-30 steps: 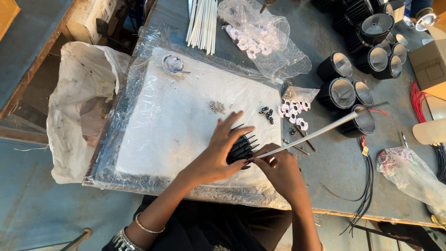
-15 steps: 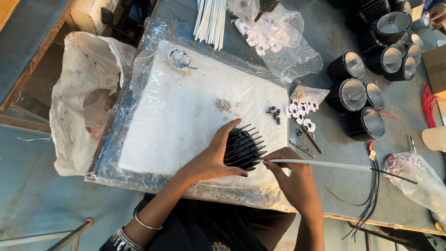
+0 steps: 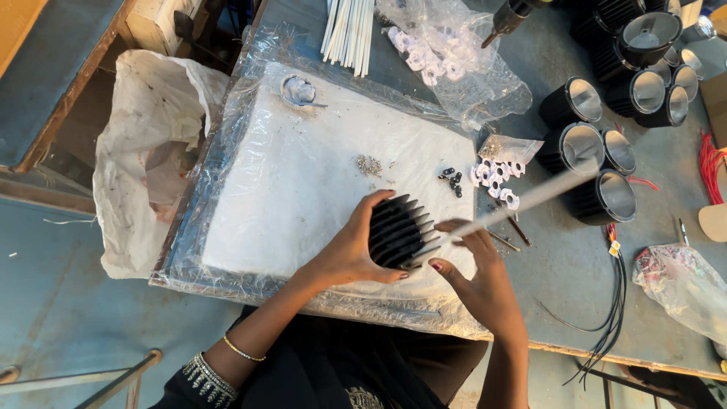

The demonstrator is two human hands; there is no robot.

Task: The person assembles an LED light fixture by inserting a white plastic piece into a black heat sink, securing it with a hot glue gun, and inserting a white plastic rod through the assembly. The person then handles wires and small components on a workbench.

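One white foam slab wrapped in clear plastic film (image 3: pixel 303 182) cushions the work. Black finned metal housings (image 3: pixel 606 113), at least eight, cluster at two o'clock. One black finned heat sink (image 3: pixel 395 231) sits centre, clamped by the left hand (image 3: pixel 350 254) to steady it. The right hand (image 3: pixel 481 280) pinches one thin white rod (image 3: pixel 530 198), aimed into the fins.

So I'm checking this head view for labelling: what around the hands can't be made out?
- Underside of the black finned part: hidden by the left hand.
- White rod: motion-blurred; where its near end meets the fins is unclear behind the right hand.
- Small dark bits on the white pad: too small to identify.
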